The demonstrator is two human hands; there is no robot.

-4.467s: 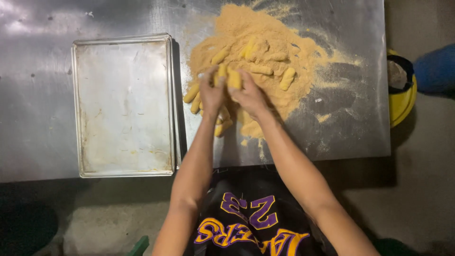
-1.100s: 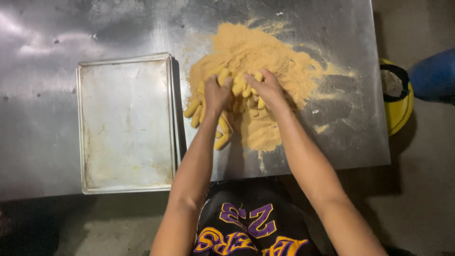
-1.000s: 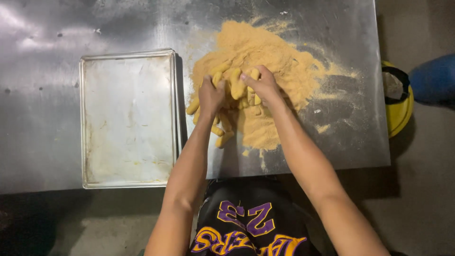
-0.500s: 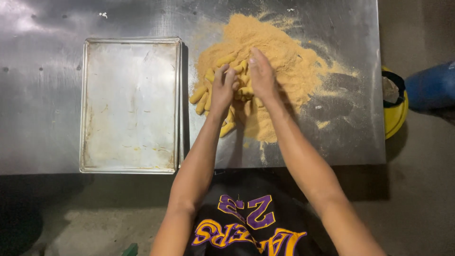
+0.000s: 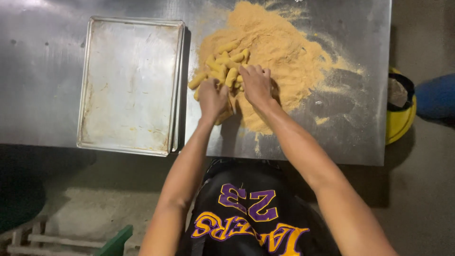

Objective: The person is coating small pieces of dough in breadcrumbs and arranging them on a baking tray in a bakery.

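while both hands (image 5: pixel 234 92) grip crumbed sticks (image 5: pixel 222 66), tray (image 5: pixel 130 85) sits nr, left

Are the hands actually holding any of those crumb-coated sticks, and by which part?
Both the left hand and right hand rest on the pile of coated sticks in the crumbs; whether either has closed a grip on one cannot be told.

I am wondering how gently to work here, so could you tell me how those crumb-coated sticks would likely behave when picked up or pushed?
The coated sticks look short and rounded, so they would probably roll if pushed. Their dry crumb coating likely sheds, given the loose crumb pile spread over the metal table. The left hand and right hand gather several together, suggesting they are light.
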